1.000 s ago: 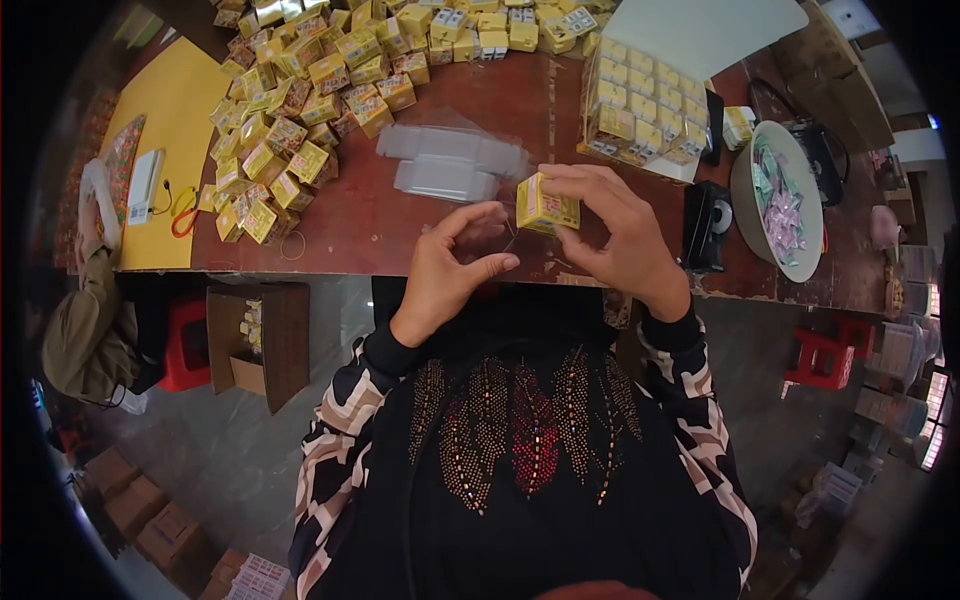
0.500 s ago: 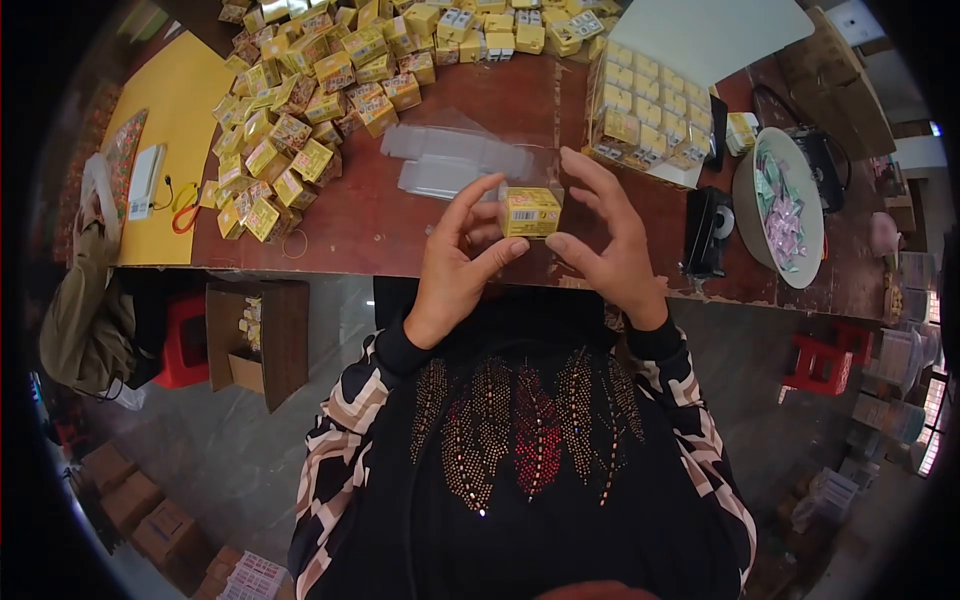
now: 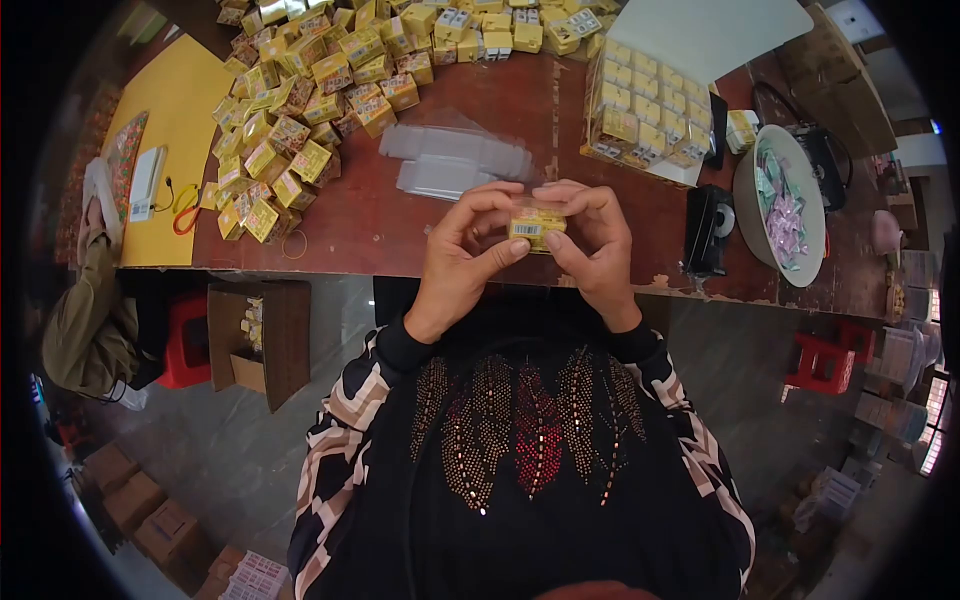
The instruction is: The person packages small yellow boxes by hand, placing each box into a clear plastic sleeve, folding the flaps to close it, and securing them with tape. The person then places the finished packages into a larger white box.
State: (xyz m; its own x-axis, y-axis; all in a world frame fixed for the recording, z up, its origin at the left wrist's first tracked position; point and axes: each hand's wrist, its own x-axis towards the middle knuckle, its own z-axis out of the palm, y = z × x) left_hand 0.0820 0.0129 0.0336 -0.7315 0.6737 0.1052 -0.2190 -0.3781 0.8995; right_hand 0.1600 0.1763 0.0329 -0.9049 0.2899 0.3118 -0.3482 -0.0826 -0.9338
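Note:
Between my two hands, above the table's front edge, is a small yellow box (image 3: 527, 229) with a barcode facing me and something clear around its top. My left hand (image 3: 470, 240) grips its left side, thumb on the front face. On the right side, my right hand (image 3: 592, 243) holds it too, thumb at the lower front corner and fingers curled over the top. Flat clear plastic sleeves (image 3: 455, 160) lie on the red table (image 3: 390, 235) just beyond my hands.
Many yellow boxes (image 3: 290, 130) are heaped at the back left. Packed boxes fill a tray (image 3: 650, 105) at the right, near a black tape dispenser (image 3: 708, 230) and a bowl of small packets (image 3: 780, 205). Another person's sleeve (image 3: 90, 330) shows at far left.
My right hand has closed in from the right onto the box, its fingers now over the top. At far left, the other person's arm has shifted slightly.

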